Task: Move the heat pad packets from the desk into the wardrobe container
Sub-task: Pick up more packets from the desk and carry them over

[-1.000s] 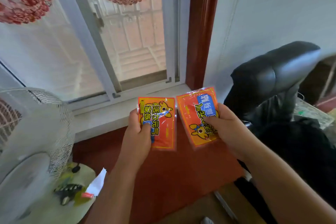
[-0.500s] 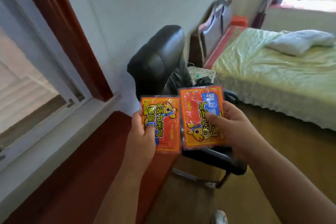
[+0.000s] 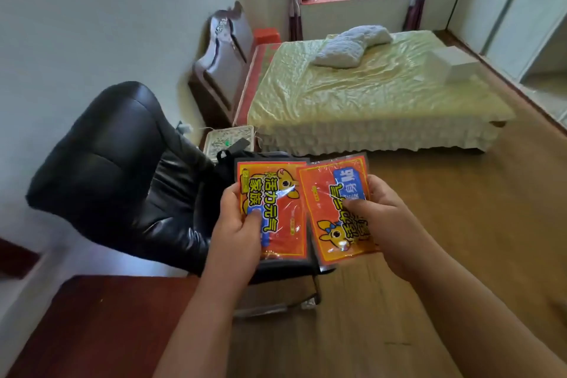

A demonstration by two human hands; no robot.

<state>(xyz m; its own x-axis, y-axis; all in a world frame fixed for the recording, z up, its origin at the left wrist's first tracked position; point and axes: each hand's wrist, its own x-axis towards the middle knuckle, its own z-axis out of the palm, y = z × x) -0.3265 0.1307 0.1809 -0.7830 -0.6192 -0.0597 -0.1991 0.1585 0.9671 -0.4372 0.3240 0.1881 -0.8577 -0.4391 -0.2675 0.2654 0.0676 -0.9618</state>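
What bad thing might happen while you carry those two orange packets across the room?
Each shiny orange heat pad packet is held only at one edge: the left hand pinches the left packet, the right hand pinches the right packet. Slick plastic might slip out and fall on the wooden floor. The black leather office chair stands close in front, so a leg might bump it. Both hands are full, so opening anything would be awkward.
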